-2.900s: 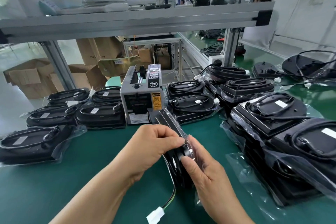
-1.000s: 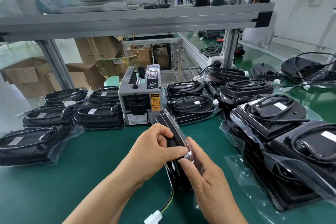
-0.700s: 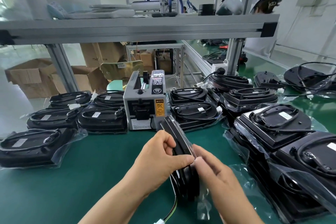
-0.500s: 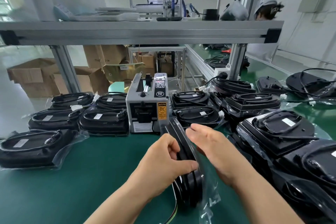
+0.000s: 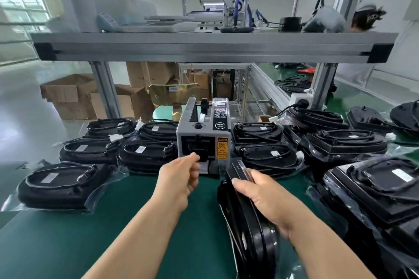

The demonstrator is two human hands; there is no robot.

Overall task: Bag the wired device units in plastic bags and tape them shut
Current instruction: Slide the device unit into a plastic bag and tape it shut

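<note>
Seemingly taping: hovering left hand [image 5: 177, 179] at the tape dispenser [image 5: 204, 133] mouth, fingers half-curled, holding nothing visible; clasping bagged unit [image 5: 249, 233] on edge, near right, in right hand [image 5: 267, 199]. Next: pinching off a strip.

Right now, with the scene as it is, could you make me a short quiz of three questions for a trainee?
1. True or false: the right hand grips a bagged unit standing on its edge.
2. The left hand is nearest to: A) scissors, B) the tape dispenser, C) a keyboard.
3. Fill in: the bench mat is ___ in colour.
Key: 1 true; 2 B; 3 green.
</note>
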